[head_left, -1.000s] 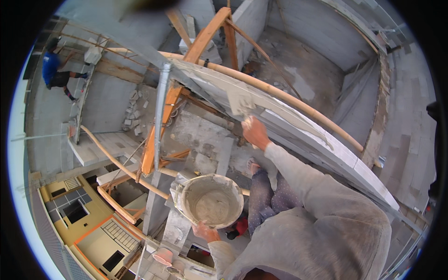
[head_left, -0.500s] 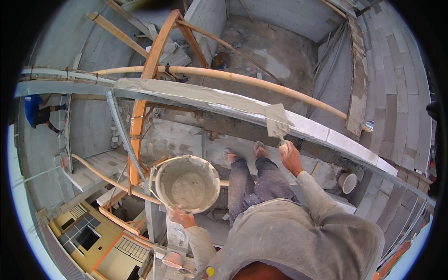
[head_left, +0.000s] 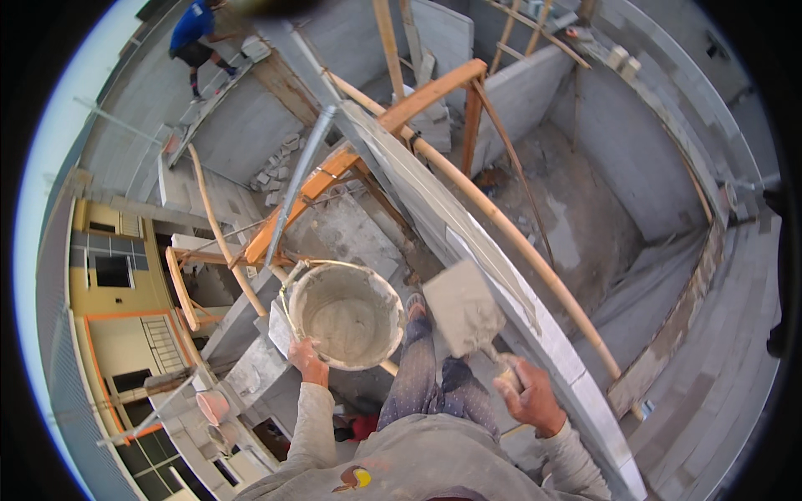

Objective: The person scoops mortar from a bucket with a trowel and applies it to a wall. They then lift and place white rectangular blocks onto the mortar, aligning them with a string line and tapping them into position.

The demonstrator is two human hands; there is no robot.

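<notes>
My left hand (head_left: 308,361) is closed on the near left rim of a round bucket (head_left: 391,294) smeared with mortar. Wet grey mortar (head_left: 338,321) lies inside it. My right hand (head_left: 530,394) grips the handle of a trowel (head_left: 464,309), whose broad square blade is coated in grey mortar. That blade is between the bucket and a narrow wall of pale blocks (head_left: 576,367). A layer of mortar (head_left: 493,280) runs along part of the wall's top. My feet are partly hidden below the trowel and my legs.
An orange timber frame (head_left: 434,93) crosses the wall, and a long bamboo pole (head_left: 518,238) runs along its far side. A metal strut (head_left: 305,179) slants beyond the bucket. At the upper left, a person in blue (head_left: 192,25) bends over another wall. Small tubs (head_left: 213,407) stand lower left.
My view has turned, so the wall now runs more steeply. The trowel has come off the wall's top and leftward, closer to the bucket. My left hand still holds the bucket's rim.
</notes>
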